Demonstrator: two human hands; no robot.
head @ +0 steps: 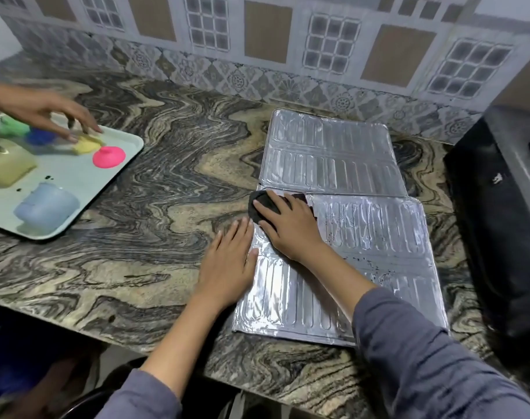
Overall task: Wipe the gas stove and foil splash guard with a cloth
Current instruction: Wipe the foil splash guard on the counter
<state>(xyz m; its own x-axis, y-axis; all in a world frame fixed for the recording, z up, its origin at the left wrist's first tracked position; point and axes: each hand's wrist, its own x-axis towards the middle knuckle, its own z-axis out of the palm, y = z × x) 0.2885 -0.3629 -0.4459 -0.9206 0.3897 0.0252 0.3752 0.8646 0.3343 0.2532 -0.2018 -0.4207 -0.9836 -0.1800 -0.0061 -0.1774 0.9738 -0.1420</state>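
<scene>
The silver foil splash guard (375, 237) lies flat and unfolded on the marbled counter, its ribbed panels facing up, with dark specks on the near right panel. My right hand (290, 226) presses a dark cloth (262, 204) flat onto the guard's left part, near the fold. My left hand (227, 264) rests palm down with fingers spread, on the counter and over the guard's left edge. The black gas stove (499, 225) sits at the right edge of the view, only partly visible.
A pale tray (85, 189) at the left holds a pink lid, a light blue cup, a green box and other coloured items. Another person's hand (43, 113) reaches over that tray. A patterned tile wall runs along the back.
</scene>
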